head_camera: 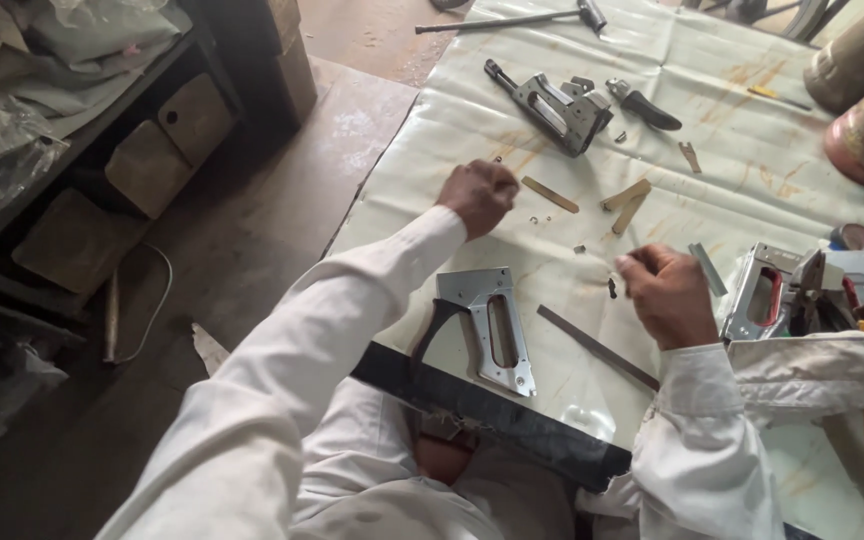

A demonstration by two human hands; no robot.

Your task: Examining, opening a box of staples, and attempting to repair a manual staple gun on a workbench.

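Hands at work over a pale sheet (592,90) spread as a bench cover. The left hand (479,195) is curled into a closed fist, knuckles down on the sheet; whether it grips anything cannot be told. The right hand (667,292) has its fingers drawn together, seemingly pinching a small part too tiny to identify. Between and just near of the two hands lies a staple gun body (487,325), flat on its side, black lever at its left. It looks to be stiff pressed steel, fairly heavy, smooth-faced; the long handle loop offers the surest hold. Just right of it a thin metal strip (597,347) lies aslant, light and easily nudged. Farther off lie a second staple gun (557,105), a dark-handled tool (644,107), and wooden slips (625,200). Tiny springs and pins are scattered between the hands and could roll or be swept away. At the right, more staple guns (782,290) crowd the sheet's edge; a dark bar (492,410) crosses the near edge.
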